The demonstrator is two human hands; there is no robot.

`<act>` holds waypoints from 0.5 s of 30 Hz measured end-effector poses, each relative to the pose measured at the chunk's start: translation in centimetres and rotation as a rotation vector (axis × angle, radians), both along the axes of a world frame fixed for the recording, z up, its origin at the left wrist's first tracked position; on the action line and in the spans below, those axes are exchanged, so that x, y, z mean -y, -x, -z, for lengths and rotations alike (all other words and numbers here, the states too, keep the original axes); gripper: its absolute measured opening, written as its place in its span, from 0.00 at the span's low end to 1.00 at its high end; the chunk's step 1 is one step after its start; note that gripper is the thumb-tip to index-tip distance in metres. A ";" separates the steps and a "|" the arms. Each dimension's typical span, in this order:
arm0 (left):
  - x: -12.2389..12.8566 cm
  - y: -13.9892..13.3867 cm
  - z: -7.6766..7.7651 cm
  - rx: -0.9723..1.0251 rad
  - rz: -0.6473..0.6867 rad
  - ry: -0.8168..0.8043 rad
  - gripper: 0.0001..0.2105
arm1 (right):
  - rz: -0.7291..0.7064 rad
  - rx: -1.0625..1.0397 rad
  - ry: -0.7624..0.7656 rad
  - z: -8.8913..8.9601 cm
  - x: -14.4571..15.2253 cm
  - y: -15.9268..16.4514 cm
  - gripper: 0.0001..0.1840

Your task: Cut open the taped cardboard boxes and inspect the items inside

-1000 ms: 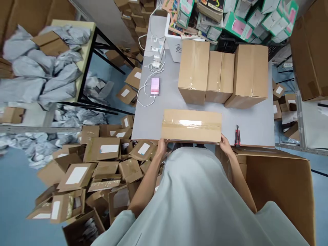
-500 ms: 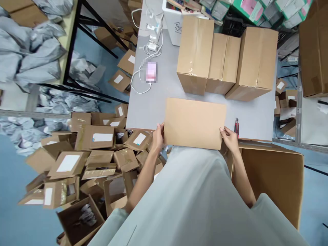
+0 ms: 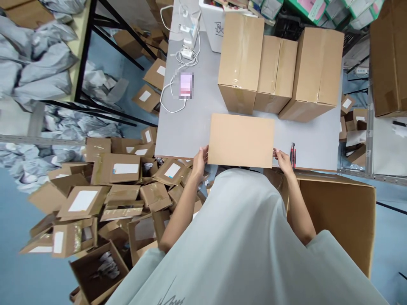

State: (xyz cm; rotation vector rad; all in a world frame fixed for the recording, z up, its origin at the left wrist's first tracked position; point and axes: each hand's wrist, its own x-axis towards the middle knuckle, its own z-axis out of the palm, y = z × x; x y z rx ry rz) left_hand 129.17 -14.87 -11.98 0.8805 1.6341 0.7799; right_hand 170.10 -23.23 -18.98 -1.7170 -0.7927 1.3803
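A plain brown cardboard box (image 3: 241, 140) lies on the grey table (image 3: 187, 127) at its near edge, a broad untaped face turned up. My left hand (image 3: 199, 160) grips its near left corner. My right hand (image 3: 282, 160) holds its near right corner. Both forearms reach up from beside my pale grey shirt. Just right of my right hand lies a red and black utility knife (image 3: 293, 154).
Three tall taped cartons (image 3: 276, 70) stand behind the box. A phone (image 3: 185, 84) with white charger cables lies at the table's left. A large open carton (image 3: 343, 216) stands at my right. Several small labelled boxes (image 3: 104, 190) are heaped on the floor at left.
The box has been tipped over: its taped face was up a second ago, now a plain broad face is up. Both hands stayed at its near corners.
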 end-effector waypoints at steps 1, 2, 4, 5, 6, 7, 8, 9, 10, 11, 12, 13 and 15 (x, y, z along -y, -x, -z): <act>0.6 0.5 0.1 -0.004 -0.016 0.032 0.36 | 0.001 -0.007 0.012 0.3 0.8 0.0 0.48; 1.2 0.9 0.1 -0.011 -0.031 0.062 0.36 | -0.002 -0.016 0.020 0.5 1.5 0.0 0.48; 2.5 1.2 0.2 -0.025 -0.043 0.094 0.36 | -0.025 -0.047 0.026 0.8 2.9 0.4 0.49; 3.0 1.2 0.2 -0.028 -0.041 0.101 0.35 | -0.044 -0.073 0.027 0.8 3.3 0.8 0.50; 3.4 1.0 0.2 -0.029 -0.038 0.102 0.34 | -0.063 -0.107 0.027 0.8 3.7 1.2 0.50; 3.7 0.8 0.2 -0.031 -0.033 0.098 0.33 | -0.079 -0.146 0.025 0.8 3.9 1.7 0.51; 4.0 0.5 0.1 -0.033 -0.029 0.090 0.33 | -0.092 -0.185 0.019 0.6 4.0 2.1 0.52; 4.1 0.2 0.1 -0.038 -0.026 0.080 0.33 | -0.099 -0.217 0.009 0.5 4.1 2.5 0.52; 4.1 0.0 0.0 -0.045 -0.024 0.070 0.33 | -0.099 -0.238 -0.003 0.2 4.1 2.7 0.52; 4.1 -0.1 -0.1 -0.053 -0.025 0.061 0.34 | -0.095 -0.243 -0.017 -0.2 4.0 2.8 0.52; 4.1 -0.2 -0.3 -0.063 -0.027 0.051 0.35 | -0.089 -0.231 -0.034 -0.7 3.9 2.8 0.52; 4.0 -0.1 -0.6 -0.075 -0.031 0.039 0.36 | -0.087 -0.209 -0.052 -1.4 3.8 2.6 0.51; 3.8 0.0 -1.5 -0.093 -0.041 0.012 0.39 | -0.092 -0.140 -0.083 -3.2 3.6 2.0 0.47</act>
